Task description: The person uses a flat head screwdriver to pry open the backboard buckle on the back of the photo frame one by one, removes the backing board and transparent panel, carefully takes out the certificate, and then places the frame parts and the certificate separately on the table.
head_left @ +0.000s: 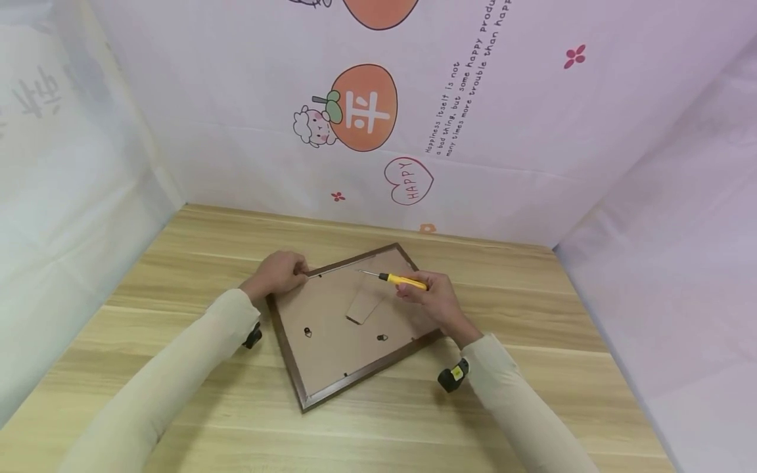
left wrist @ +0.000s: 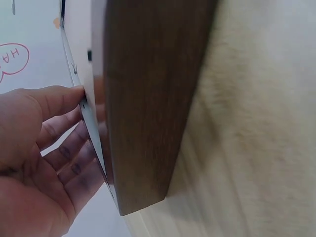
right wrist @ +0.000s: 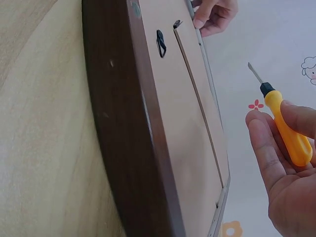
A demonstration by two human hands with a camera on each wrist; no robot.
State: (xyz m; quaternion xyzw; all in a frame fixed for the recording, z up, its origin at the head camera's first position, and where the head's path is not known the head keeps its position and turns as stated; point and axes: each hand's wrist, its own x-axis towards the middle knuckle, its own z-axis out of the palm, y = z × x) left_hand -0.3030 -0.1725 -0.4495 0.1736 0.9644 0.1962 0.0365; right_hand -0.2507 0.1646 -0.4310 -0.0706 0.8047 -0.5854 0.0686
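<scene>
A picture frame (head_left: 322,358) with a dark brown rim lies back side up, its beige backing board facing the camera. The backing carries two small black hanging rings (head_left: 307,332) and a flap-like stand (head_left: 368,305). At the frame's far left corner, my left hand (head_left: 280,272) holds the rim; the left wrist view shows the thumb (left wrist: 64,98) on the edge and fingers beyond it. Over the right part of the backing, my right hand (head_left: 436,299) grips a yellow-handled screwdriver (right wrist: 286,123), thumb against the handle. Its metal tip points left, above the board.
The frame rests on a wood-grain table (head_left: 248,420). Behind the table's back edge hangs a white printed sheet (head_left: 266,164) with orange drawings and lettering. More pale sheets stand along the left and right sides. Each wrist wears a small black camera (head_left: 451,376).
</scene>
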